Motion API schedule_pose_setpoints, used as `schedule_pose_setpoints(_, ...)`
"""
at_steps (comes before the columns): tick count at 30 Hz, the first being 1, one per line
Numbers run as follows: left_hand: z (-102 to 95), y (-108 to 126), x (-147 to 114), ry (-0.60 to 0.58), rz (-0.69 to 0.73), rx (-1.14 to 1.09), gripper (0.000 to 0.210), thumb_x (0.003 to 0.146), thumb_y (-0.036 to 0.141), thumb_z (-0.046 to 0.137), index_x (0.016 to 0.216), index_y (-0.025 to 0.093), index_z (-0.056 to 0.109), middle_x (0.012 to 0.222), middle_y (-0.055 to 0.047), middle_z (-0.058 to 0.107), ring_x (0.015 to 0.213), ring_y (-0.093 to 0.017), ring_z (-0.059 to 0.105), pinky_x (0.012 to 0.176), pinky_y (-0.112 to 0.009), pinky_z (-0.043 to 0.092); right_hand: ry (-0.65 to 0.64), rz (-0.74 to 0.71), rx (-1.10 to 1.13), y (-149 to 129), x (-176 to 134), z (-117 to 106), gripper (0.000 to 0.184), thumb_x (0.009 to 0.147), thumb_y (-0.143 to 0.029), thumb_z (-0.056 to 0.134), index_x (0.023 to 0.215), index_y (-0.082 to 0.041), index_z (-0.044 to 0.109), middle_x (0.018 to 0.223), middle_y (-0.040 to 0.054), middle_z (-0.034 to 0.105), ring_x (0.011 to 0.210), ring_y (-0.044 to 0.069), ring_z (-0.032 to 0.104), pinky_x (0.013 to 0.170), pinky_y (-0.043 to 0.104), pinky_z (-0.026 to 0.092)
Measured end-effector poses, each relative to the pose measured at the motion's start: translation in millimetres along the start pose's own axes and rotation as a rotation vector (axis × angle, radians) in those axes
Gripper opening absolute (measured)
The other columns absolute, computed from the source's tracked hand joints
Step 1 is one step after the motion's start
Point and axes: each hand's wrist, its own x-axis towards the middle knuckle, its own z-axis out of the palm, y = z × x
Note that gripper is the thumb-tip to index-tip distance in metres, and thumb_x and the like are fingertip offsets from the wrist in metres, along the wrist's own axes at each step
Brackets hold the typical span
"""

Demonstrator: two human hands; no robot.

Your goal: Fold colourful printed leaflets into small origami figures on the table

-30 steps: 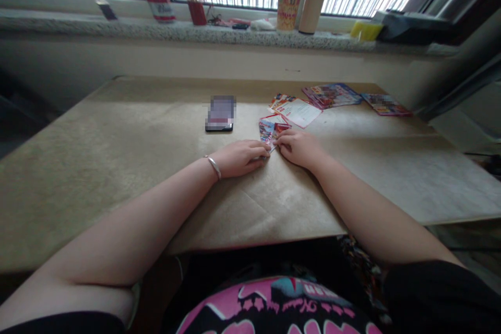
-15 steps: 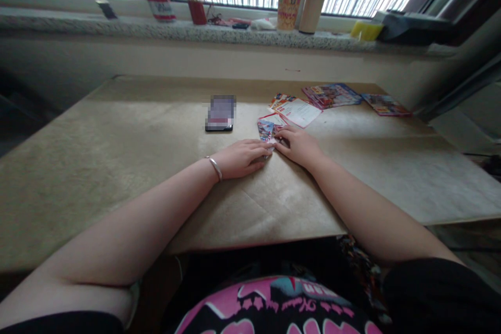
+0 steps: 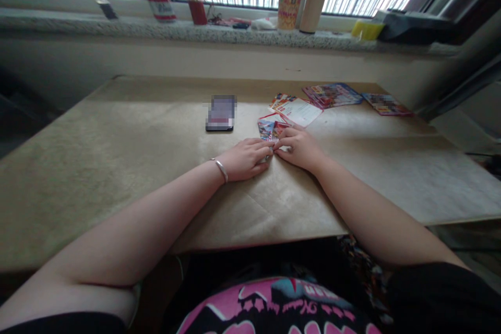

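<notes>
A small printed paper card (image 3: pixel 266 129), blue and red on its visible face, lies on the table under my fingertips. My left hand (image 3: pixel 247 158), with a silver bangle on its wrist, reaches in from the left, its fingers closed on the near edge of the card. From the right, my right hand (image 3: pixel 299 147) pinches the same edge with thumb and forefinger. The fingertips of both hands almost meet there and hide the lower part of the card. Just behind it lie several white-backed cards (image 3: pixel 299 111) in a loose overlap.
A phone (image 3: pixel 221 113) lies left of the cards. Colourful printed booklets or cards (image 3: pixel 332 95) are piled at the back right, with another printed stack (image 3: pixel 386 104) beside them. The windowsill (image 3: pixel 235 34) behind holds a red can (image 3: pixel 158 0), a patterned cup (image 3: pixel 290 2) and a yellow object (image 3: pixel 367 30).
My left hand has shifted slightly to the right. My right hand's fingers have drawn closer together at the card's near edge, and more of its red part shows.
</notes>
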Motion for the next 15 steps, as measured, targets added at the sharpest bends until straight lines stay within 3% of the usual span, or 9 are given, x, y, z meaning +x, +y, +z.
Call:
schedule_pose_setpoints(8, -1.8, 2.4, 0.2, 0.006, -0.018, 0.01, 0.033, 0.094, 0.031, 0.052, 0.122, 0.014, 0.058, 0.144, -0.013, 0.05, 0.132, -0.029, 0.046, 0.114, -0.045, 0.035, -0.064, 0.017, 0.017, 7.1, -0.6, -1.6, 0.017, 0.085, -0.031, 0.064, 0.091, -0.029, 0.08, 0.09, 0.0041, 0.07, 0.086, 0.019, 0.06, 0.084, 0.034, 0.046)
schedule_pose_setpoints(15, -1.1, 1.2, -0.5, 0.05, 0.023, 0.029, 0.031, 0.093, 0.031, 0.052, 0.119, 0.016, 0.06, 0.138, -0.013, 0.054, 0.127, -0.027, 0.05, 0.111, -0.043, 0.04, -0.139, 0.069, -0.051, 10.2, 2.0, -8.6, 0.023, 0.089, -0.037, 0.058, 0.096, -0.03, 0.079, 0.096, 0.004, 0.072, 0.094, 0.021, 0.059, 0.091, 0.036, 0.045)
